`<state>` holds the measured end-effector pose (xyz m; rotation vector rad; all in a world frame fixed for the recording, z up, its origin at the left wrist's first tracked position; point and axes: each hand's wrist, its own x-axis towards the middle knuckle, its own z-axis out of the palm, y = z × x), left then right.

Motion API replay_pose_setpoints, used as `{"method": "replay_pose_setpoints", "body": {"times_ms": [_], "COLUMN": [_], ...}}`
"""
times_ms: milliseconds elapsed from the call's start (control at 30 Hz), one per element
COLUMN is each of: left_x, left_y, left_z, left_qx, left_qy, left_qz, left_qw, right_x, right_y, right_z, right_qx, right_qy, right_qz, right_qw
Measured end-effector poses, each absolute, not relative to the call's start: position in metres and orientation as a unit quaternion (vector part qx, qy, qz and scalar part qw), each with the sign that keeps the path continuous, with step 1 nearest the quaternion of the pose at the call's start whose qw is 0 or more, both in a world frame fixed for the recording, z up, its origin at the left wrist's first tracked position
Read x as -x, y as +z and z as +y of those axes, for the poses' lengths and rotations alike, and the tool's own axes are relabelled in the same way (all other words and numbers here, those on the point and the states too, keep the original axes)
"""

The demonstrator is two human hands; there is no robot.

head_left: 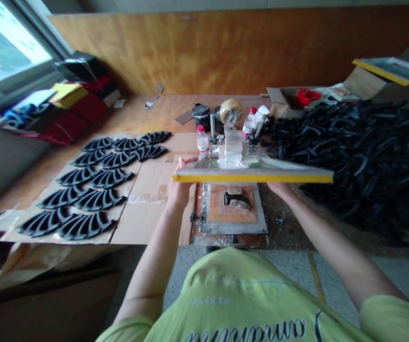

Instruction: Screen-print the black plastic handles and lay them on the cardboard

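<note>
A screen printing frame (257, 178) with a yellow front edge is tilted up above the work board. My left hand (181, 185) grips the frame near its left end, fingers showing above the edge. On the other side, my right hand (278, 189) is at the frame's underside, its fingers hidden behind the yellow edge. Under the frame, a black curved plastic part (237, 199) lies on a brown pad fixed to a grey metal base plate (236, 228). A squeegee-like pale block (233, 145) stands on the frame's mesh.
Rows of black curved parts (99, 200) lie on cardboard (140, 218) at left. A large heap of similar parts (354, 156) covers the right side. Behind the frame are bottles (202, 140), dark tubs (201, 118) and a tape roll (231, 111). Boxes (76, 107) stand by the window.
</note>
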<state>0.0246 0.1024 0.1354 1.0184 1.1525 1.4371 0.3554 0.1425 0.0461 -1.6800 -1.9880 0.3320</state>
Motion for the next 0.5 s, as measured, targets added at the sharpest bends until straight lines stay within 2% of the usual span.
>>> {"method": "replay_pose_setpoints", "body": {"times_ms": [133, 200, 267, 333, 400, 500], "left_x": [-0.031, -0.033, -0.038, -0.049, -0.064, -0.081], "left_y": [0.164, 0.161, 0.144, 0.115, 0.084, 0.046], "left_z": [0.135, 0.133, 0.114, 0.08, 0.044, 0.008], "left_qx": [-0.438, -0.43, -0.408, -0.378, -0.351, -0.261], "left_qy": [0.607, 0.619, 0.611, 0.534, 0.35, 0.324], "left_qz": [0.446, 0.448, 0.469, 0.509, 0.539, 0.514], "left_qw": [0.491, 0.481, 0.49, 0.559, 0.681, 0.75], "right_x": [-0.312, -0.294, -0.283, -0.275, -0.262, -0.235], "right_y": [0.007, 0.004, 0.01, 0.02, 0.028, 0.03], "right_z": [0.101, 0.094, 0.092, 0.087, 0.075, 0.047], "right_qx": [0.57, 0.572, 0.601, 0.627, 0.637, 0.57], "right_qy": [0.114, 0.091, 0.096, 0.113, 0.114, 0.112], "right_qz": [-0.807, -0.815, -0.793, -0.771, -0.762, -0.808], "right_qw": [0.107, 0.033, -0.002, -0.001, 0.034, 0.097]}}
